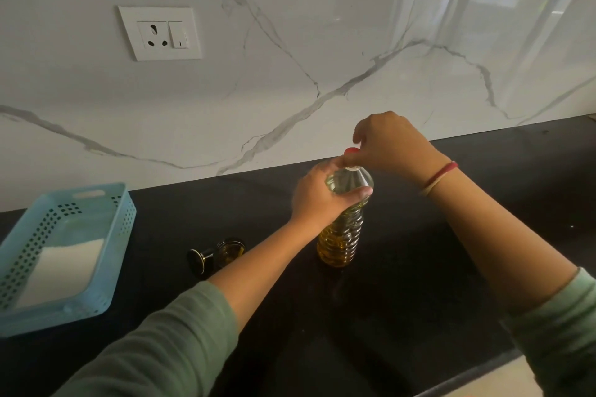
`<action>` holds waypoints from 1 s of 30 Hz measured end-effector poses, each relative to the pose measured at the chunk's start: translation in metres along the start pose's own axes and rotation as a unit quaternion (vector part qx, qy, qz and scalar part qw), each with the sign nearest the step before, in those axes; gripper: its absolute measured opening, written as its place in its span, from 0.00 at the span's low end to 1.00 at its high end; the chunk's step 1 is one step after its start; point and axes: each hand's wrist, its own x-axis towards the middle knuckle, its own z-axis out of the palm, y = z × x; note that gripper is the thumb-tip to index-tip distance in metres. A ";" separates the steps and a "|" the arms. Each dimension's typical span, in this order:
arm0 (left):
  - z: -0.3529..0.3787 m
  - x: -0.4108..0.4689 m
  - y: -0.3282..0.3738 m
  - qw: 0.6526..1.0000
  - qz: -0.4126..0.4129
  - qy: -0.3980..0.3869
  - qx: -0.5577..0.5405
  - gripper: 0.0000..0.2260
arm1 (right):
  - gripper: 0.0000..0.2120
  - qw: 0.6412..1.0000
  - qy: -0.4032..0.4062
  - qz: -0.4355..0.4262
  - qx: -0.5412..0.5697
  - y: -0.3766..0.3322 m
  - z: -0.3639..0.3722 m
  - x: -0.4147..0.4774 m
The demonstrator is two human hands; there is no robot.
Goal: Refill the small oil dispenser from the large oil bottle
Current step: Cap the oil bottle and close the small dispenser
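Left hand [317, 200] wraps bottle [338, 242] shoulder, right hand [393, 145] pinches cap [351, 150] just above that grip; thin ribbed plastic likely flexes and slips, so hold ribs below, lightly.

Centre frame: two hands, a left hand [317, 200] and a right hand [393, 145], one oil bottle [342, 235], one red cap [351, 151], one small dispenser [229, 250]; far left, one blue basket [126, 213]; upper left, one wall socket [159, 33].

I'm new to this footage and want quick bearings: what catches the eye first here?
Both hands on the oil bottle at centre: the left hand grips its shoulder, the right hand pinches the red cap. A blue basket sits far left on the black counter.
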 end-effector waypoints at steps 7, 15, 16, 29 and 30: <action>0.001 0.000 -0.001 1.000 0.013 0.010 0.014 0.33 | 0.13 0.986 -0.103 -0.113 0.061 0.002 -0.022 0.004; 0.000 -0.001 0.003 1.000 0.019 0.012 0.008 0.25 | 0.20 0.992 -0.050 -0.091 -0.069 -0.001 -0.012 0.011; 0.000 -0.001 0.003 1.000 0.017 0.012 0.004 0.25 | 0.20 0.993 -0.066 -0.090 -0.036 0.000 -0.012 0.010; 0.001 -0.001 0.002 1.000 0.017 0.019 0.008 0.29 | 0.20 0.998 -0.031 -0.054 -0.002 0.005 -0.007 0.009; 0.001 0.000 0.001 1.000 0.018 0.020 0.008 0.29 | 0.18 0.996 -0.050 -0.064 0.026 0.005 -0.009 0.008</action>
